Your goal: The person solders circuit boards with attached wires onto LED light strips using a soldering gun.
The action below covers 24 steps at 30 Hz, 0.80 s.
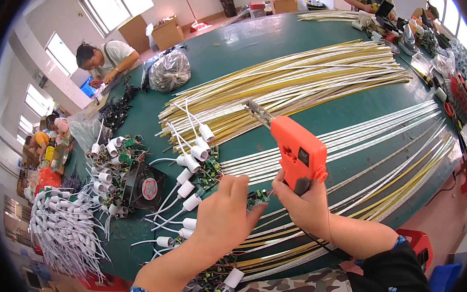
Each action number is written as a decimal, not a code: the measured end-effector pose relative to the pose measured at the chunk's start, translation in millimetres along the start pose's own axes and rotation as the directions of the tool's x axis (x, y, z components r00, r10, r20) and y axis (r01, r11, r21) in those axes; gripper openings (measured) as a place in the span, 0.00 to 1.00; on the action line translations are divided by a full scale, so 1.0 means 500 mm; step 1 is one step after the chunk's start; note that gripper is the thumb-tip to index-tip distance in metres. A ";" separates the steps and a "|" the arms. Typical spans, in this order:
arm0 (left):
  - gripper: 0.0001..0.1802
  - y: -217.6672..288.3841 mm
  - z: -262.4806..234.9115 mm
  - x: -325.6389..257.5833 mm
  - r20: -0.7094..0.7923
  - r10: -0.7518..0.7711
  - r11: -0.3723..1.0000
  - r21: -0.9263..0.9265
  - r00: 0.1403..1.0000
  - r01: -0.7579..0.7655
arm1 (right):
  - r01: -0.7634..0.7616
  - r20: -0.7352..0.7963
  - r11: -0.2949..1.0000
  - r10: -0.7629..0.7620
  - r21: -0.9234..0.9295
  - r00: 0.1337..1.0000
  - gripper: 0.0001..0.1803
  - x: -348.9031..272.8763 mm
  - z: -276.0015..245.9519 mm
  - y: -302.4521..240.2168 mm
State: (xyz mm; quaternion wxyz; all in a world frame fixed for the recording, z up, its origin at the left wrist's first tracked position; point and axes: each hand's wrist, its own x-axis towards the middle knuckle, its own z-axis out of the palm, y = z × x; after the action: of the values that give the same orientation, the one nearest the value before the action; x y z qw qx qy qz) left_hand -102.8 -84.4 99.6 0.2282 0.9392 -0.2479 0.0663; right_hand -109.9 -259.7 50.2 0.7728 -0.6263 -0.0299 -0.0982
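In my right hand [310,208] is an orange pistol-shaped soldering gun [298,151], its metal tip pointing up and away over the table. Thin wire hangs down beside my right wrist. My left hand [221,215] is closed, with thumb and fingers at a small green circuit board [257,198] between the two hands. My own fingers hide part of that board. Just beyond my left hand lie white cylindrical lamp sockets [185,189] with white wires and more green boards [211,171]. Long white LED strips [332,141] run off to the right beneath my hands.
A thick pile of yellow and white strips [294,81] lies across the green table [247,38]. At left are a black fan [144,187] and a heap of white-wired sockets [64,225]. A bagged bundle [169,71] sits farther back. Other people [107,60] work around the table.
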 end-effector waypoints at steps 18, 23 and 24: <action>0.11 0.001 0.018 0.037 -0.146 0.332 0.927 -0.132 0.932 -0.351 | 0.042 0.026 0.993 -0.039 -0.110 0.999 0.19 0.000 -0.027 -0.002; 0.11 -0.037 -0.111 0.031 -0.025 0.340 0.883 0.354 0.940 -0.309 | 0.053 -0.035 0.998 -0.053 0.017 0.998 0.10 0.015 -0.045 -0.019; 0.11 -0.058 -0.140 0.030 -0.043 0.361 0.861 0.400 0.932 -0.315 | 0.013 0.015 0.999 -0.013 -0.035 1.000 0.06 0.016 -0.055 -0.039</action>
State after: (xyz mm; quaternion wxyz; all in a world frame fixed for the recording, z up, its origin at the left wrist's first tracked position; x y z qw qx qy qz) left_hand -76.0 -36.4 153.9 0.0376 0.9018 -0.3772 0.2076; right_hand -107.8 -291.0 64.5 0.7609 -0.6401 -0.0381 -0.0991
